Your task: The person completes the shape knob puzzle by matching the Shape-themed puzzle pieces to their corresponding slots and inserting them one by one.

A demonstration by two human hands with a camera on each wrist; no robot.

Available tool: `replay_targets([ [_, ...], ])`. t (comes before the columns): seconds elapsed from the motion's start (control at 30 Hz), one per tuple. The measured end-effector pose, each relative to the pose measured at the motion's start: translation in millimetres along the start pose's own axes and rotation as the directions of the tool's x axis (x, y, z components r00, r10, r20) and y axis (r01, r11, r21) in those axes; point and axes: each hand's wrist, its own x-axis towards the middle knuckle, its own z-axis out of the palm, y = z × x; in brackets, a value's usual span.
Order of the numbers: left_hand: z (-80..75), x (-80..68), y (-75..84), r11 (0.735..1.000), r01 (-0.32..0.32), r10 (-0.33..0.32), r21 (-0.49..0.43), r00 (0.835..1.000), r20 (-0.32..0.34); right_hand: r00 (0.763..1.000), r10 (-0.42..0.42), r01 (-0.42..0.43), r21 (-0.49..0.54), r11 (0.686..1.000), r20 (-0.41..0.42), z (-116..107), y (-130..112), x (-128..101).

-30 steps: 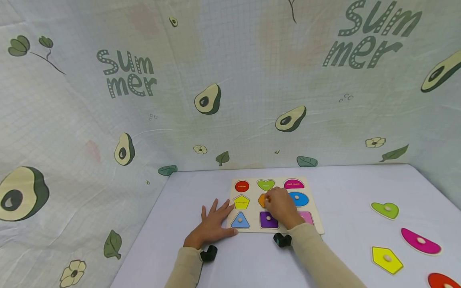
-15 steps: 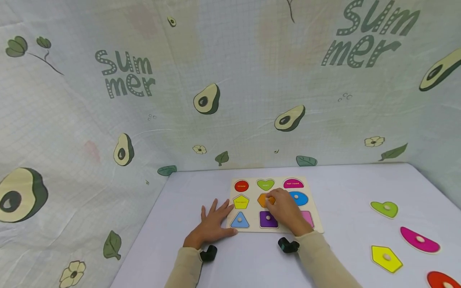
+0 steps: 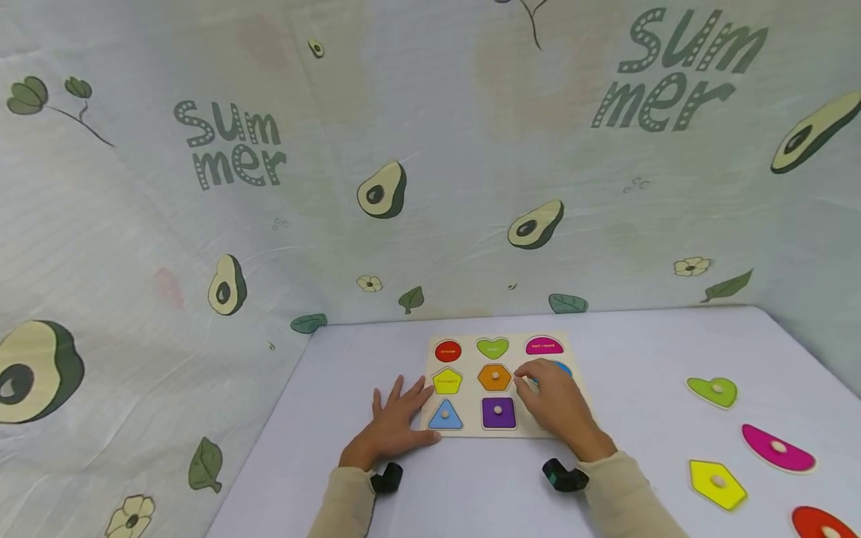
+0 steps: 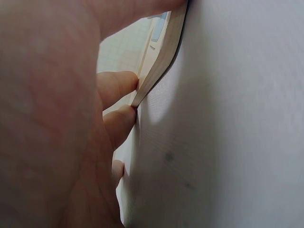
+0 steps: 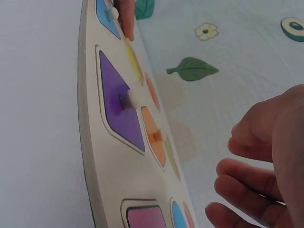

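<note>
A wooden shape puzzle board (image 3: 472, 411) lies on the white table. My left hand (image 3: 390, 433) is spread along its left side; the left wrist view shows fingertips (image 4: 124, 81) right at the board's edge. An orange hexagon (image 3: 486, 379) with a knob sits in its middle recess. Just right of it, my right hand (image 3: 557, 400) hovers with loosely bent fingers and nothing between them, partly covering the blue oval (image 3: 563, 368). A purple square (image 3: 489, 420) and blue triangle (image 3: 445, 423) fill the near row, along with a pink piece (image 5: 146, 217) hidden behind the hand in the head view.
Loose knobbed pieces lie on the table to the right: a green heart (image 3: 706, 387), a magenta half round (image 3: 763, 444), a yellow pentagon (image 3: 706, 478) and a red circle (image 3: 810, 519). A patterned cloth (image 3: 457, 224) hangs behind the table.
My right hand has let go of the orange hexagon's knob and shifted right, leaving the hexagon in its recess. The left hand stays at the board's edge. The head view has shifted slightly.
</note>
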Motion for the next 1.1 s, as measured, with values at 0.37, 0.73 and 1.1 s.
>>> replay_targets([
  [0.37, -0.6, -1.7, 0.1, 1.0, -0.001, 0.001, -0.015, 1.0, -0.01, 1.0, -0.019, 0.019, -0.077, 0.997, -0.001, -28.8, 10.8, -17.8],
  [0.73, -1.8, -2.1, 1.4, 1.0, -0.012, 0.012, -0.007, 1.0, -0.01, 0.997, 0.068, -0.063, -0.132, 0.989, 0.033, -55.9, 22.4, -37.7],
  [1.1, -0.7, -2.1, 0.6, 1.0, -0.004, 0.004, -0.006, 1.0, -0.006, 0.984, 0.155, -0.136, -0.186, 0.973, 0.087, -80.0, 44.4, -56.5],
])
